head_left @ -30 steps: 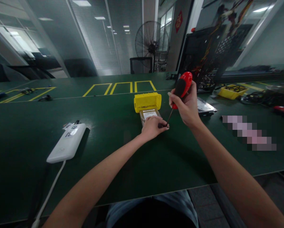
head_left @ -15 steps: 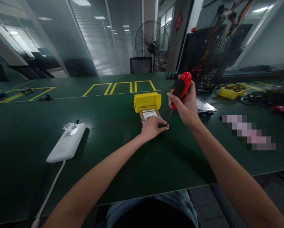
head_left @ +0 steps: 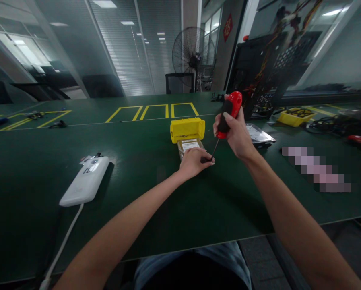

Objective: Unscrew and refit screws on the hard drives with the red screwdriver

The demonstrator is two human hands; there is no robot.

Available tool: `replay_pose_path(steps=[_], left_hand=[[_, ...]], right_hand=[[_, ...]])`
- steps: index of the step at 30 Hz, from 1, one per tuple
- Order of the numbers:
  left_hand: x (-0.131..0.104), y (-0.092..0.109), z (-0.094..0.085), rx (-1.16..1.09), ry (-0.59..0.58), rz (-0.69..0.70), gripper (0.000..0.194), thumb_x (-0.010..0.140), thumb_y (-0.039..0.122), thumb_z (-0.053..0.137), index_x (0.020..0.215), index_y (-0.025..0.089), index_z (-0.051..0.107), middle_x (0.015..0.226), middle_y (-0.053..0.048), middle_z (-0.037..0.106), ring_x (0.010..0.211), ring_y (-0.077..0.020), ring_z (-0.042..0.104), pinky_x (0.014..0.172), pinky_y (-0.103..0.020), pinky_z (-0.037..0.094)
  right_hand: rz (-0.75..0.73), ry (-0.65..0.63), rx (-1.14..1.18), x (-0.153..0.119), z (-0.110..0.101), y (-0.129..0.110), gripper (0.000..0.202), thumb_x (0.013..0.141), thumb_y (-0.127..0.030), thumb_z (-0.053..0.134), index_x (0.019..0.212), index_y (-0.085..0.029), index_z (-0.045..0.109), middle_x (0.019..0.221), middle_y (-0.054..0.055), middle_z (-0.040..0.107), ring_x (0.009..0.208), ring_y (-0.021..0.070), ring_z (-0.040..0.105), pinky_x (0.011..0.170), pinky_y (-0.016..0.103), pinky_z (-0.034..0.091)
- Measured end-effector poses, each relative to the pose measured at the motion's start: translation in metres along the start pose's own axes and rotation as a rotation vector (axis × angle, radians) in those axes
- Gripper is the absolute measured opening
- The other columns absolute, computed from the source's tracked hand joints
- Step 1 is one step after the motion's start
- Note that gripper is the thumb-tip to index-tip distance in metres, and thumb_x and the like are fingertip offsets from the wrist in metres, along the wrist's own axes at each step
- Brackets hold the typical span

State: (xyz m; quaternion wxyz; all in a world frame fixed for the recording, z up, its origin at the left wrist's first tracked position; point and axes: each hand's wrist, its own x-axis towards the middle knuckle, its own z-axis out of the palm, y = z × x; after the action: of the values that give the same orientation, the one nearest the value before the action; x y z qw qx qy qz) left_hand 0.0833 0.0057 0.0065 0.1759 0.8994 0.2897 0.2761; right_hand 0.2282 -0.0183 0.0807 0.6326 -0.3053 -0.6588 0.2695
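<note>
My right hand (head_left: 236, 131) is closed around the red and black handle of a screwdriver (head_left: 236, 100), which is tilted, its thin shaft running down to the left. The tip ends at my left fingertips, beside a small dark part (head_left: 204, 160). My left hand (head_left: 194, 160) is closed on that part, its thumb and fingers pinching close to the tip. Partly under this hand lies a hard drive (head_left: 190, 144) with a white label. What the tip touches is hidden by the fingers. A yellow bin (head_left: 188, 129) stands right behind the drive.
Left on the green table (head_left: 138, 153) lies a white device (head_left: 85, 181) with a cable. A second hard drive (head_left: 260, 136) is right of my right hand. Farther right are a yellow tray (head_left: 295, 117), dark cables (head_left: 322, 124) and an open computer case (head_left: 258, 76).
My right hand has shifted its grip on the screwdriver, the thumb now lying across the handle and the handle slightly more upright. My left hand stays in place.
</note>
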Motion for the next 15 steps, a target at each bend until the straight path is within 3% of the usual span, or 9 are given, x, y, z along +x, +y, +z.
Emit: replay_pose_path(steps=[5,15], left_hand=[[-0.0004,0.0000,-0.0003,0.011,0.012,-0.004,0.015,0.078,0.032,0.061,0.089,0.027,0.069,0.096,0.002,0.068,0.106,-0.0214,0.054,0.093,-0.043,0.038],[-0.0012,0.0009,-0.0012,0.016,-0.014,-0.017,0.019,0.074,0.033,0.066,0.092,0.027,0.068,0.099,0.001,0.068,0.108,-0.0219,0.053,0.095,-0.043,0.036]], right_hand=[[-0.006,-0.014,-0.064,-0.0003,0.0012,-0.0021,0.038,0.081,-0.055,0.050,0.110,-0.033,0.039,0.081,0.000,0.050,0.066,0.0140,0.055,0.061,0.033,0.052],[-0.074,0.113,-0.017,0.0006,0.0054,0.0040,0.039,0.074,-0.044,0.065,0.100,-0.030,0.038,0.081,-0.003,0.050,0.055,0.0090,0.051,0.050,0.027,0.048]])
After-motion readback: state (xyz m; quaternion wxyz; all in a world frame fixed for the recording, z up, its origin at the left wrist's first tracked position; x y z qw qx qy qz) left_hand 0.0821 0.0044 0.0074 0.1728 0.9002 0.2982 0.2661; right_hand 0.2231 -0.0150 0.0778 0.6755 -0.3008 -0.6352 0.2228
